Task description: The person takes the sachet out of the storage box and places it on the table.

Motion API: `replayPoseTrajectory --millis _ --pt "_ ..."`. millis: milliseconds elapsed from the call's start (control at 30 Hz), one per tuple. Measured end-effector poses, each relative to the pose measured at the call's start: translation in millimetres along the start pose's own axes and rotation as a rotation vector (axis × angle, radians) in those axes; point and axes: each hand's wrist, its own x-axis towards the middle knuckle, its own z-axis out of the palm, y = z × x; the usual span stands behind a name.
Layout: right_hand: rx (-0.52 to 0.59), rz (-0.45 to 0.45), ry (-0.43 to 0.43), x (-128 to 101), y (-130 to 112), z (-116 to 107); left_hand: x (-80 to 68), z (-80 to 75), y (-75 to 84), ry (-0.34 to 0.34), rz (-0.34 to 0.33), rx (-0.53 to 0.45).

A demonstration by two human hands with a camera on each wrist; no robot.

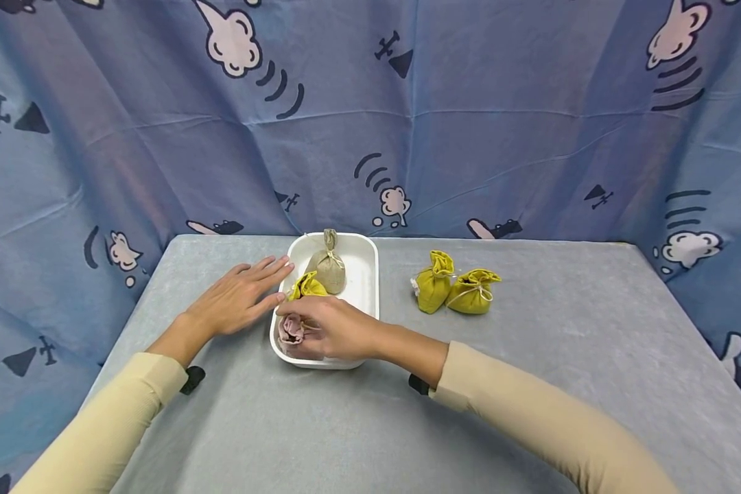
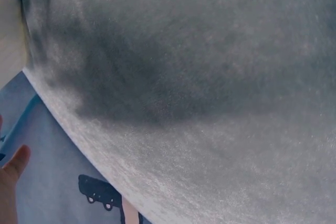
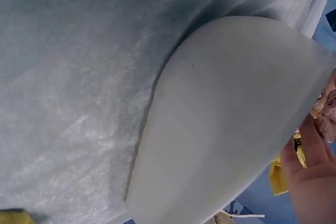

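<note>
A white tray [image 1: 366,274] sits on the grey table and holds a beige pouch [image 1: 330,266], a yellow pouch [image 1: 308,285] and a pink pouch [image 1: 290,330]. My right hand [image 1: 330,327] is over the near end of the tray and its fingers curl on the pink pouch. My left hand [image 1: 241,295] lies flat on the table with straight fingers, its tips at the tray's left rim. In the right wrist view the tray's outer wall [image 3: 226,124] fills the frame, and the pink pouch [image 3: 326,109] shows at the right edge by my fingers [image 3: 310,177].
Two more yellow pouches [image 1: 433,280] [image 1: 473,291] lie on the table right of the tray. A blue patterned cloth [image 1: 469,137] hangs behind and around the table. The left wrist view shows only grey table cover [image 2: 210,77] and its edge.
</note>
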Motion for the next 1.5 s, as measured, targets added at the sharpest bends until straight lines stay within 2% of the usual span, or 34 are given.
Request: replayPoseTrajectory --millis 500,967,1500 --pt "0.001 -0.007 0.029 2 -6 2 0.0 -0.4 1.0 -0.007 -0.003 -0.006" --pt "0.081 -0.023 0.128 -6 -3 -5 -0.1 -1.2 1.7 -0.007 -0.005 -0.006" --pt "0.044 -0.044 0.188 -19 1 -18 -0.5 0.1 1.7 -0.002 -0.002 0.001"
